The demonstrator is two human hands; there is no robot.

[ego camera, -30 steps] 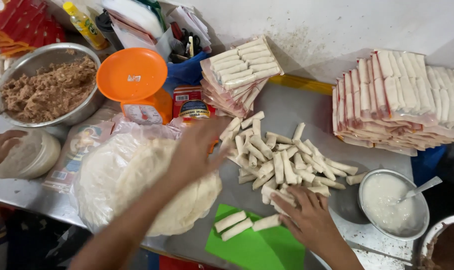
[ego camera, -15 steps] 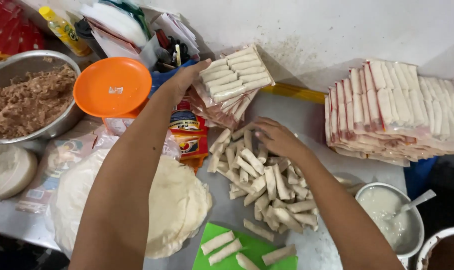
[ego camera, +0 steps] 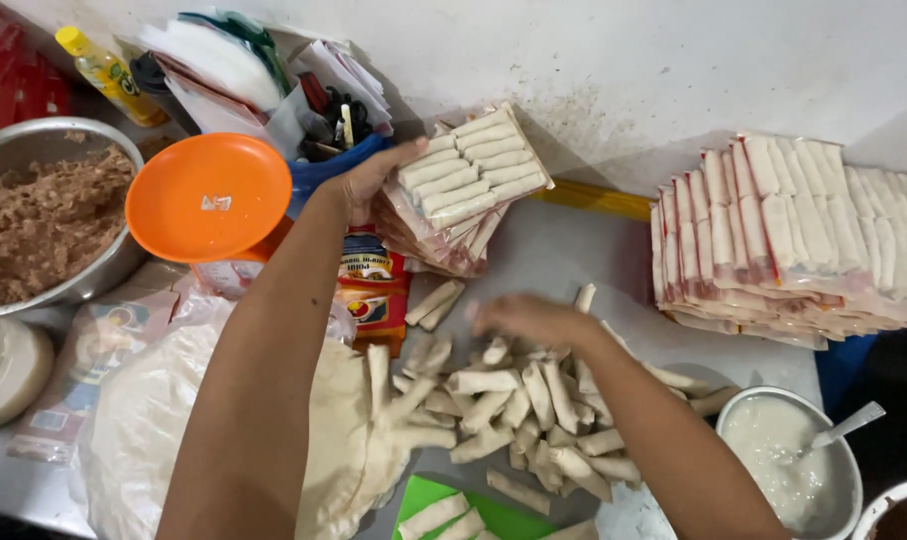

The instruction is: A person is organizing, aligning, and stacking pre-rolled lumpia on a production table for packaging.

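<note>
At the far left a steel bowl (ego camera: 14,150) holds minced filling, with an orange lid (ego camera: 209,197) just beside it and a stack of thin wrappers (ego camera: 174,430) below, near the table's front edge. The left hand (ego camera: 366,180) reaches up past the lid and rests on the near corner of a small stack of packs (ego camera: 464,190), fingers curled over its edge, thumb out of sight; whether it grips or only touches, I cannot tell. The packs look light and fairly stiff as flat trays in slick film, so a hold along a long side, thumb on top and fingers beneath, should serve best; a pinch at one corner might let the stack slide apart. Room there is tight: a blue cup of pens (ego camera: 324,150) touches the stack's left side and the wall stands close behind.

The right hand (ego camera: 519,318), blurred and loosely open, hovers palm down over the loose rolls (ego camera: 514,410) heaped mid-table. These look soft and easily crushed. Farther right a bigger pile of packs (ego camera: 794,240) leans against the wall, and a paste bowl (ego camera: 789,455) sits by the front edge.
</note>
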